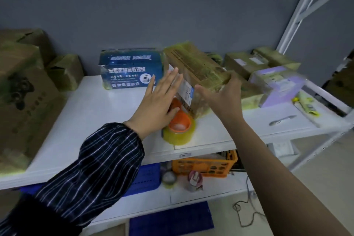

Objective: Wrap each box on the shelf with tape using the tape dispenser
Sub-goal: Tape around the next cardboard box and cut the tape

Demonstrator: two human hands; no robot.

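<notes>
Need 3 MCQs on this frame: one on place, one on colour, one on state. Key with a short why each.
1. The dispenser is:
A. on the shelf, by the left hand
B. on a hook
C. in a drawer

2. The printed box at the back is:
A. red
B. black
C. blue

3. The right hand:
A. is open and empty
B. grips the taped box
C. is an empty fist

Key:
1 A: the dispenser sits on the white shelf board, partly behind the left hand.
2 C: its faces are blue with white print.
3 B: the fingers curl over the tilted box's edge.
</notes>
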